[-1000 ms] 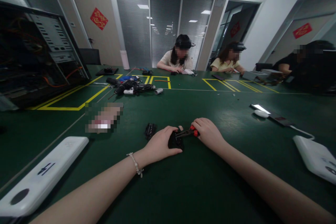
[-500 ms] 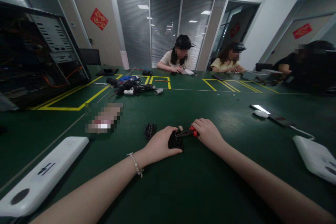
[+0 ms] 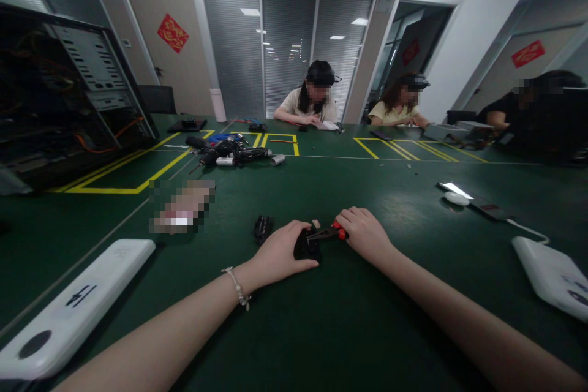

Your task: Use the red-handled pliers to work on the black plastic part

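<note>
My left hand point(image 3: 280, 252) is closed around a small black plastic part point(image 3: 307, 251), which rests on the green table. In my right hand point(image 3: 362, 229) are needle-nose pliers point(image 3: 328, 233) with red handles; the fingers wrap the grips. The jaws point left and reach the top of the black part; whether they pinch anything there is too small to tell. A small tan piece point(image 3: 315, 224) lies just behind the jaws. Beside my left hand, on its far left side, sits another black part point(image 3: 263, 229) with ridges.
An opened computer case point(image 3: 92, 98) stands at the left. A heap of cables and tools point(image 3: 229, 150) lies farther back. White power banks point(image 3: 82, 306) are at both sides, a phone point(image 3: 457, 191) and white mouse-like object point(image 3: 457, 199) at right. Several people sit across the table.
Hardly anything differs: both hands, the black part and the pliers stay in the same place.
</note>
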The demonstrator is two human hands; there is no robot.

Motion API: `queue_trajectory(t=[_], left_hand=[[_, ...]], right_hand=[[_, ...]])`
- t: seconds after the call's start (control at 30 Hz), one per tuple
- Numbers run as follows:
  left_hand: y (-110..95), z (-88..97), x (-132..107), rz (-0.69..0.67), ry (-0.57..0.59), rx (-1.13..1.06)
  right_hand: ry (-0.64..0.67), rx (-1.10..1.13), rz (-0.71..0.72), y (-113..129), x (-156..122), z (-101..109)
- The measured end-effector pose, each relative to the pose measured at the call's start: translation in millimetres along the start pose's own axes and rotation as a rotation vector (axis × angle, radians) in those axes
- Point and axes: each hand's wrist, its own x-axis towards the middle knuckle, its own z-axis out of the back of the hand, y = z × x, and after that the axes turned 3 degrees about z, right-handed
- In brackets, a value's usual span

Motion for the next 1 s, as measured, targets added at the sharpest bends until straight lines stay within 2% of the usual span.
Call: queue_trajectory(t=[0.57,1.0], left_hand=[[0.1,-0.8,0.1,-0.029,-0.029,0.012],[-2.5,1.7,-0.3,0.002,0.003,-0.003]], right_hand=[[0.005,-0.012,0.006,0.6,0.4,-0.5],[0.024,-0.002,0.002,0.8,0.6,1.7]])
